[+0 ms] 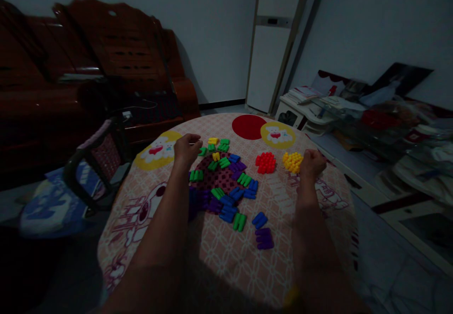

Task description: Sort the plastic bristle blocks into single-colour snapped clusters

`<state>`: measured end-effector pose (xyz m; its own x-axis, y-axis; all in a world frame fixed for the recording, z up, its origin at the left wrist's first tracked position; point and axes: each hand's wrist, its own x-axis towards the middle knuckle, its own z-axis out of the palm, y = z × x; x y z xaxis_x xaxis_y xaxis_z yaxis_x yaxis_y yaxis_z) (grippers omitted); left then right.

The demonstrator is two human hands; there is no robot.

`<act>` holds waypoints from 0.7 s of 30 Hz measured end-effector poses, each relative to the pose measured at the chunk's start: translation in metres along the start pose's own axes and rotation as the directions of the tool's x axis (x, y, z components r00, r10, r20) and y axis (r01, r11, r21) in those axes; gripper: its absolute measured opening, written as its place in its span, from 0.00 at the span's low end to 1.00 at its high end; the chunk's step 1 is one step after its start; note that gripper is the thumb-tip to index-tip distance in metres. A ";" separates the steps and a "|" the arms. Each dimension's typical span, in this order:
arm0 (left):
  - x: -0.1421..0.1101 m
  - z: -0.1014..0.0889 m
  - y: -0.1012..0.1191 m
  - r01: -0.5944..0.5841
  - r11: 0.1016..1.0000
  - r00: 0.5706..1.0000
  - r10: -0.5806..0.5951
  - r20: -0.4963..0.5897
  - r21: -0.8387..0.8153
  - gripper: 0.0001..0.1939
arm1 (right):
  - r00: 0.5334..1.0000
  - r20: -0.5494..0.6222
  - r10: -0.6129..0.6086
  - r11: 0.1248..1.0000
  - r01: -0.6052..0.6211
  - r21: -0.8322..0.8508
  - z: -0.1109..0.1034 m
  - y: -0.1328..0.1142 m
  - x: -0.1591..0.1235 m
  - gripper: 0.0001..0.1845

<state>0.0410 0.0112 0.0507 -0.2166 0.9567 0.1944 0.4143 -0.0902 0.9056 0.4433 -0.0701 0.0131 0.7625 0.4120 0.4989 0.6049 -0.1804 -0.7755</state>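
Note:
My left hand (187, 152) is held over the far left of the table with thumb and fingers pinched together; whatever may be between them is hidden. Just past its fingertips lies a green plastic building block (202, 151). On the right, my right hand (313, 164) is curled closed at the edge of a yellow cluster of blocks (292, 162); what it holds, if anything, does not show. A red cluster of blocks (265, 163) sits to the left of the yellow one. Loose blue, green and purple blocks (226, 213) are spread between my arms, several of them overlapping.
A patterned cloth covers the round table (219, 267). Nearer me lie a blue block (259, 220) and a purple block (264, 238). A small chair (102, 158) stands at the left, before a wooden bench (116, 45). At the right is a cluttered low cabinet (357, 163).

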 end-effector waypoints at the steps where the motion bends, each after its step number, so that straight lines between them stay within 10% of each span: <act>1: 0.008 0.002 -0.003 0.007 0.997 1.000 -0.007 0.011 0.074 0.17 | 1.000 0.004 0.022 1.000 -0.022 0.008 -0.001 0.000 0.000 0.11; 8: 0.043 0.034 -0.006 -0.080 0.841 0.994 0.029 0.103 0.535 0.19 | 0.999 -0.019 0.048 0.998 -0.047 0.051 0.000 0.010 0.003 0.12; 21: 0.053 0.068 -0.008 -0.097 0.778 0.986 -0.012 0.169 0.621 0.21 | 0.992 -0.047 0.119 0.991 -0.115 0.075 0.000 0.024 0.010 0.13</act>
<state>0.0867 0.0816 0.0283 -0.0689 0.9907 0.1172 0.8921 0.0086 0.4517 0.4657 -0.0706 -0.0008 0.8388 0.3449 0.4212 0.4945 -0.1591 -0.8545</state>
